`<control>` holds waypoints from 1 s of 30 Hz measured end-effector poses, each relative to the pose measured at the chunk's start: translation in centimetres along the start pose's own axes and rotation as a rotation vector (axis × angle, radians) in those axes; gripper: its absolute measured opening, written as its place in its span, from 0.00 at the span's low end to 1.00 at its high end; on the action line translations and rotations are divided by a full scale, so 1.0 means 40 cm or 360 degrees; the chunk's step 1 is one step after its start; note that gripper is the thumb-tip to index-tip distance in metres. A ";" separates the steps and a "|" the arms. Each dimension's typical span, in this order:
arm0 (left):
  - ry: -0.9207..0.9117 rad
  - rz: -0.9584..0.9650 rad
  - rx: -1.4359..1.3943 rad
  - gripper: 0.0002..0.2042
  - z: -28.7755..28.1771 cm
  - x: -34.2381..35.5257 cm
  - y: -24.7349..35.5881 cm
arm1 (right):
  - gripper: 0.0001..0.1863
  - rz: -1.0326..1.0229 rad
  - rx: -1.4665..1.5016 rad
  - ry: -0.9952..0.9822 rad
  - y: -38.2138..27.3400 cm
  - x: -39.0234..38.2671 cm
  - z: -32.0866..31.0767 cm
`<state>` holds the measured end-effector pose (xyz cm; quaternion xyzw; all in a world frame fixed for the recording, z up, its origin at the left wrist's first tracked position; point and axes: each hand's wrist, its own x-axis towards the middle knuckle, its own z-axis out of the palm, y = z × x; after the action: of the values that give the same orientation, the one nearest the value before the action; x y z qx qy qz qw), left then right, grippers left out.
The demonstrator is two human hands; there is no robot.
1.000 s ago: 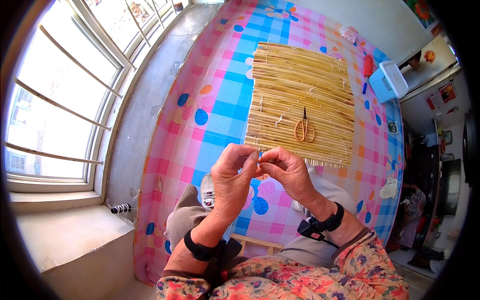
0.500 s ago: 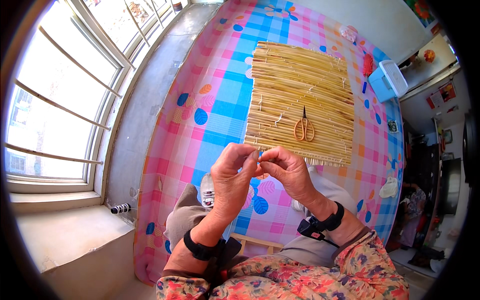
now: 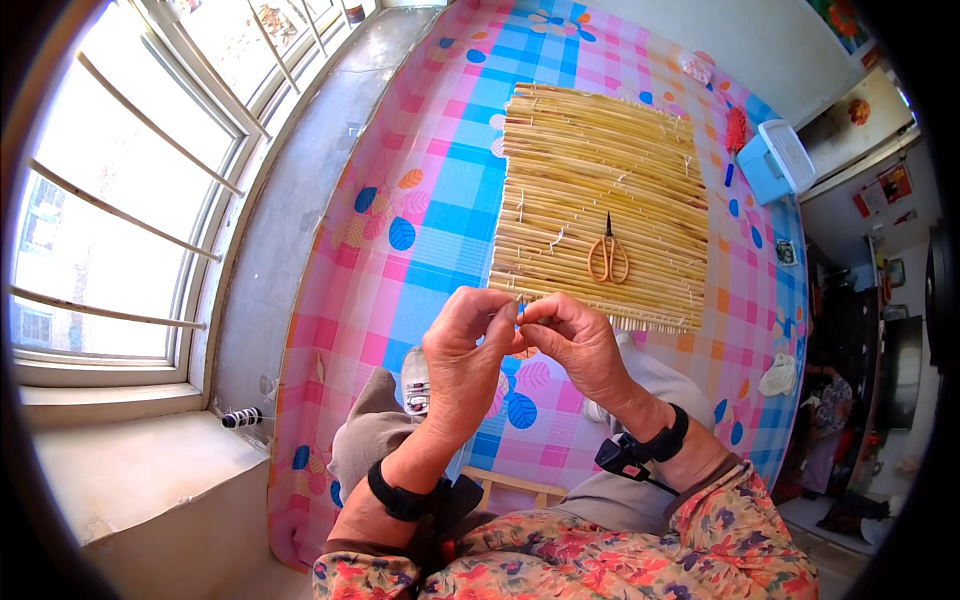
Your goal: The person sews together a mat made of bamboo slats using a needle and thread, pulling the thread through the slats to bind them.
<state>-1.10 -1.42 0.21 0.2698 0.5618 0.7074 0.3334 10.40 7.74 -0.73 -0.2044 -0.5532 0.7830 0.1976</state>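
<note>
My left hand [image 3: 466, 338] and my right hand [image 3: 574, 345] meet fingertip to fingertip just off the near edge of a mat of yellow reed stalks [image 3: 600, 190]. Thumb and forefinger are pinched together on each hand. Whatever lies between them is too fine to make out. Short white thread ends stick up from the stalks in several spots. On the mat, a little beyond my right hand, rest scissors [image 3: 608, 258] with orange handles, their dark blades pointing away from me.
A checked pink and blue sheet [image 3: 430, 290] lies under the mat. A spool of white thread [image 3: 241, 418] sits by the window sill at left. At far right are a blue box with a white lid [image 3: 775, 165] and a crumpled white cloth [image 3: 777, 375].
Both hands stay in nearly the same place. Only the fingertips have shifted slightly, with a narrow gap now showing between the two pinches. The mat and scissors have not moved.
</note>
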 end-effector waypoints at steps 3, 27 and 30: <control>-0.0007 -0.0006 0.0011 0.02 -0.002 -0.001 0.002 | 0.09 0.0002 0.0020 -0.0005 -0.002 0.001 0.003; -0.0975 0.1289 -0.1087 0.03 0.101 -0.145 0.270 | 0.06 -0.0087 -0.0032 0.0100 0.010 -0.020 -0.044; -0.0822 0.1580 -0.1099 0.03 0.126 -0.126 0.267 | 0.07 -0.0082 -0.0036 0.0081 0.015 -0.027 -0.047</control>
<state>4.10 -3.79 11.71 0.5356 0.0131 0.8293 0.1591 12.25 8.46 -1.77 -0.2121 -0.5619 0.7660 0.2294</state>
